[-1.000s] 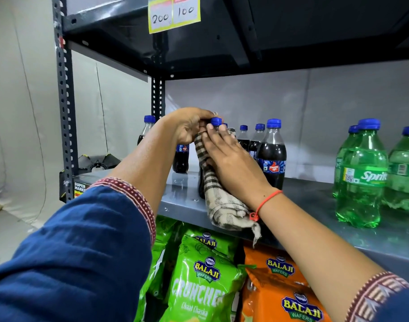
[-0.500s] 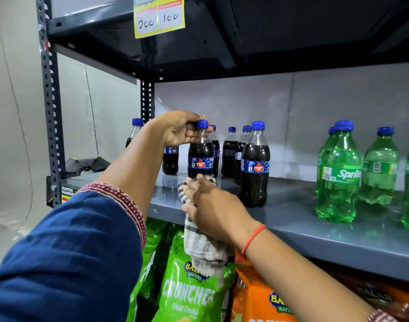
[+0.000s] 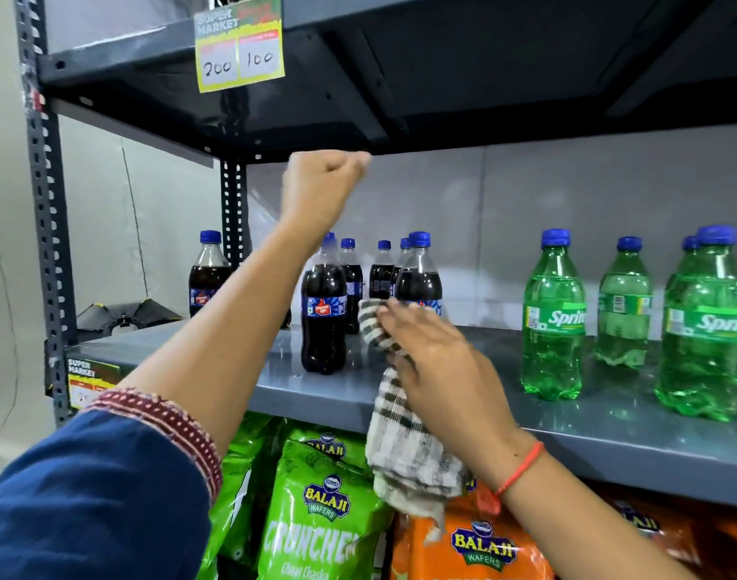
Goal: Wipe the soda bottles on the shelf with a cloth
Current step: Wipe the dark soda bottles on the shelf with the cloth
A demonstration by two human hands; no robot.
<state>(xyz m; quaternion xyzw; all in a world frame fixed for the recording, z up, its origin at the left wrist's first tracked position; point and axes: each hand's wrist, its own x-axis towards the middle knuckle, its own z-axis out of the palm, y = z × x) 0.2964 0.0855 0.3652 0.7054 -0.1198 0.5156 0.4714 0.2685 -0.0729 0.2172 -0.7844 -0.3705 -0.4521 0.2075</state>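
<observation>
Several dark cola bottles with blue caps stand on the grey metal shelf. The nearest one stands upright near the front edge. My right hand presses a checked cloth against the cola bottle just right of it; the cloth hangs down past the shelf edge. My left hand is raised above the bottles, curled into a fist, touching nothing. Green Sprite bottles stand further right on the same shelf.
One cola bottle stands apart at the left by the upright post. The shelf above carries a yellow price tag. Green and orange Balaji wafer bags fill the shelf below.
My left hand let go of the front cola bottle's cap and rose well above it, closing into a fist. My right hand carried the cloth up and right onto the neighbouring bottle.
</observation>
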